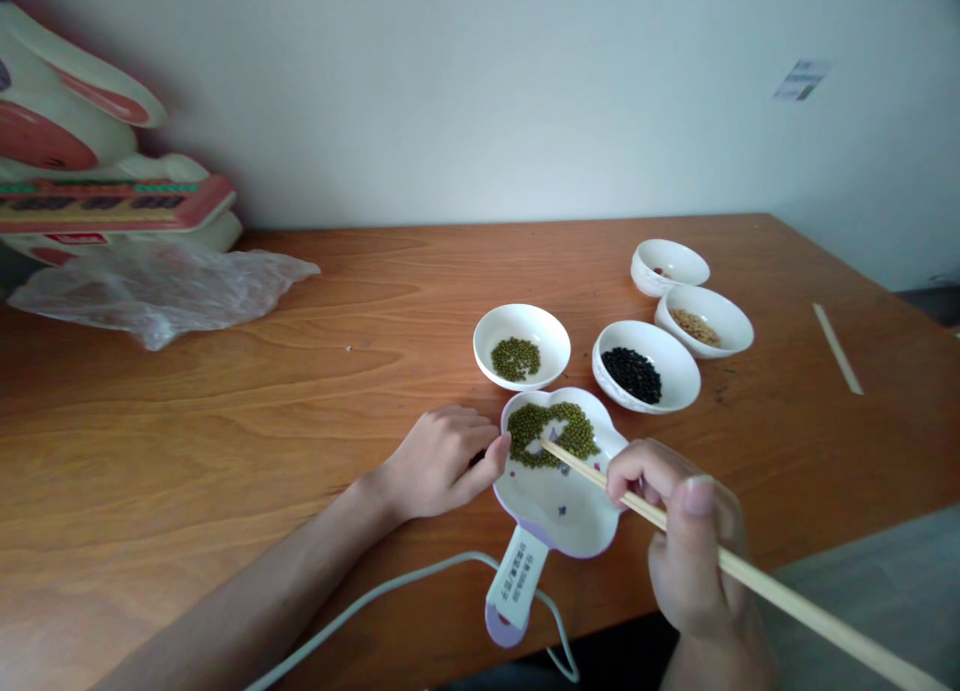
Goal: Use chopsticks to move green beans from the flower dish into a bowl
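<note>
A flower-shaped white plate (581,526) with a lilac rim and a labelled handle holds green mung beans (574,433) in its upper part. At its left rim is my left hand (446,461), fingers curled and thumb against the edge. My right hand (694,536) grips wooden chopsticks (780,593), held close together, whose tips reach among the beans. Just behind the plate stands a white bowl (553,346) with more mung beans. To the right of it, another white bowl (684,376) contains black beans (634,374).
Farther right are a bowl of yellowish beans (694,326) and a bowl with a few reddish pieces (679,261). A pale strip (838,349) lies near the right edge. A white cable (375,596) passes under the handle. A plastic bag (172,291) and a rabbit-shaped toy (112,206) sit left.
</note>
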Demonstrator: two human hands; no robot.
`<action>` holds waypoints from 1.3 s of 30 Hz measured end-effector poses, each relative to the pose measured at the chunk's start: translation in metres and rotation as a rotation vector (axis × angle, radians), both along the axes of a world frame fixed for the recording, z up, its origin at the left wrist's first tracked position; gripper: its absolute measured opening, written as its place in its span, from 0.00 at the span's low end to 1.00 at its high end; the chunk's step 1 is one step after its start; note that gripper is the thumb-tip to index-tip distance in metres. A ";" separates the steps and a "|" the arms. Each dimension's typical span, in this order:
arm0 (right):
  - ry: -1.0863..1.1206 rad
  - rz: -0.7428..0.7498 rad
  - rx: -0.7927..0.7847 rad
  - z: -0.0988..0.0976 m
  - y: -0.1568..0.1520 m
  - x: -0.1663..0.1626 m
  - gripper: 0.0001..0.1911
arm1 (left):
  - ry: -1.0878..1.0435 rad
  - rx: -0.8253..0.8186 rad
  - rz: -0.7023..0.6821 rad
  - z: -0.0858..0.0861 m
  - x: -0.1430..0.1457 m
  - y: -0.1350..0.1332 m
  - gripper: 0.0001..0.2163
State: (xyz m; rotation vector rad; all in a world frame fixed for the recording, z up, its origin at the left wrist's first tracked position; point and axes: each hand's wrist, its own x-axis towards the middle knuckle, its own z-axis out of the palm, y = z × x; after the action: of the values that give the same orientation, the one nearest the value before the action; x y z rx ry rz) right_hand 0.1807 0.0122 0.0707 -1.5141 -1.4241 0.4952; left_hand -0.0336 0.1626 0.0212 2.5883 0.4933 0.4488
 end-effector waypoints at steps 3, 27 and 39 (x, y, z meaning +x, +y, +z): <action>-0.032 0.021 -0.035 0.002 -0.003 0.004 0.35 | 0.005 -0.003 0.004 0.000 0.000 0.000 0.22; 0.001 0.041 -0.103 -0.002 -0.002 0.004 0.34 | 0.028 -0.021 0.005 -0.003 -0.001 0.001 0.22; 0.030 -0.025 -0.035 -0.001 0.000 -0.004 0.32 | 0.006 -0.016 -0.002 -0.003 0.000 0.001 0.21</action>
State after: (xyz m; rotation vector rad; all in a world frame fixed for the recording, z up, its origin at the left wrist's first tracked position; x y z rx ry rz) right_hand 0.1772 0.0122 0.0695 -1.5441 -1.3778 0.5275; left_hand -0.0336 0.1636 0.0183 2.5749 0.4945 0.4349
